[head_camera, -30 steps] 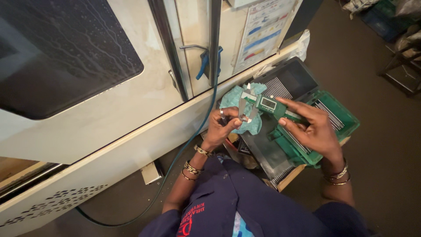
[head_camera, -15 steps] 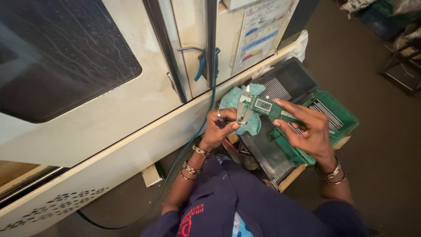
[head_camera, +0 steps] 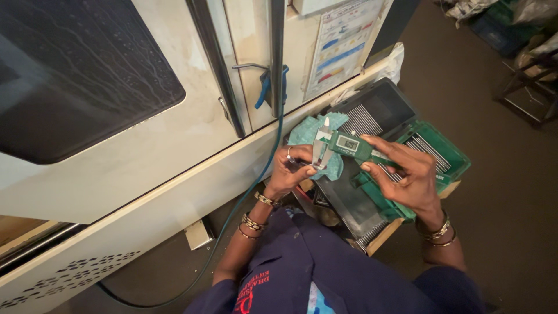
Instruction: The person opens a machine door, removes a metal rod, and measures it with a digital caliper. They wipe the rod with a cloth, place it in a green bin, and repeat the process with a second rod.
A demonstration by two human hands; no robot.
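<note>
Head view: your right hand (head_camera: 410, 174) grips the green caliper (head_camera: 343, 144), left hand (head_camera: 290, 170) pinching a small part at its jaws; measuring underway, steady both for the reading.

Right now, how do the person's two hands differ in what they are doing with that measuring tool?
The right hand holds the green digital caliper by its body and beam, fingers spread along it; the left hand is curled in a pinch at the caliper's metal jaws, apparently holding a small part that is too hidden to identify. The left hand wears a ring; none shows on the right. Both wrists wear bangles, and both hands hover over a teal cloth.
</note>
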